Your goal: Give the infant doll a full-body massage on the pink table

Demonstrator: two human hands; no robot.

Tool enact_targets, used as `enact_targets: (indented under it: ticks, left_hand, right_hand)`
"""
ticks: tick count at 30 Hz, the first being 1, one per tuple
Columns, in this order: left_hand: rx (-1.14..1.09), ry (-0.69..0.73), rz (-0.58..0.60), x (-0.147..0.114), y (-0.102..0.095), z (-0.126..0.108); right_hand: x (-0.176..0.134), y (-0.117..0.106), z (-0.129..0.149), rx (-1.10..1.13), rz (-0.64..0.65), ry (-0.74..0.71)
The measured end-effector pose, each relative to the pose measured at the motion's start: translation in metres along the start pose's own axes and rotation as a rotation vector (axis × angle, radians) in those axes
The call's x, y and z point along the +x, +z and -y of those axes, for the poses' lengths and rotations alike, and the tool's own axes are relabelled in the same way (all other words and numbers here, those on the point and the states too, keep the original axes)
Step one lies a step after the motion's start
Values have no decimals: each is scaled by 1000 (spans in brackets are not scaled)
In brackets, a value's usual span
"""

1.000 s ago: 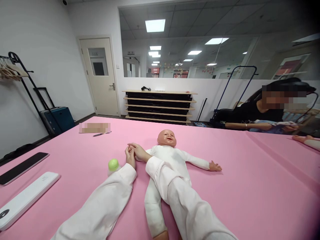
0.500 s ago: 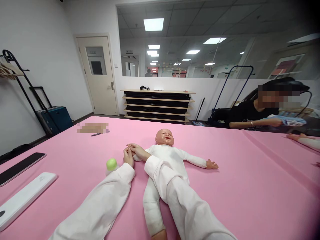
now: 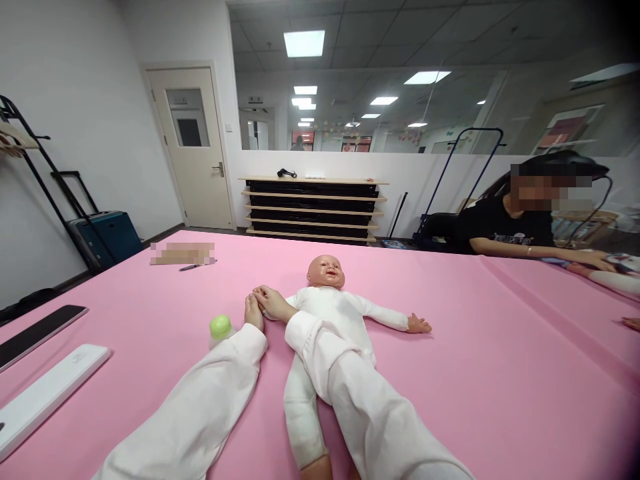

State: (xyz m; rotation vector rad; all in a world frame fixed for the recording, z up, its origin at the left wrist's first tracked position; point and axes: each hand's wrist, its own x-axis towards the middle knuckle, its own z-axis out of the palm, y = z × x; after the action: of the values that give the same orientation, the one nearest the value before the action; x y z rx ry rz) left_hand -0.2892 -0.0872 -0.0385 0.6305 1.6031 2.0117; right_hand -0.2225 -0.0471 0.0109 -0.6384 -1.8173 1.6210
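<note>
A baby doll (image 3: 345, 320) with a soft white body lies face up on the pink cloth. Its head is toward the far side, and one arm stretches out to the right. My left hand (image 3: 254, 312) and my right hand (image 3: 275, 304) meet at the end of its other arm. Both are closed round the doll's hand there, which they mostly hide. My right sleeve crosses over the doll's belly and one leg. Beside my left wrist stands a small bottle with a light green cap (image 3: 220, 327), partly behind the sleeve.
At the left edge lie a dark phone (image 3: 40, 333) and a white power bank (image 3: 53, 399). A pen (image 3: 190, 267) lies farther back, near a blurred-out patch. Across the cloth at the right, another person (image 3: 520, 227) leans over a second doll (image 3: 613, 281), partly in view.
My hands stay together at the doll's hand, with fingers slightly shifted. The other person's arm has come down toward the second doll with the cloth. The view has moved slightly.
</note>
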Motion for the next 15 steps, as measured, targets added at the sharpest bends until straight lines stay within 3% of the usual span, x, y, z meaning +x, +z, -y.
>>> enact_targets:
  ticks: [9, 15]
  left_hand:
    - [51, 59, 111, -7, 0, 3]
    - [56, 72, 104, -4, 1, 8]
  right_hand:
    - [6, -2, -4, 20, -124, -14]
    - [6, 4, -2, 76, -99, -23]
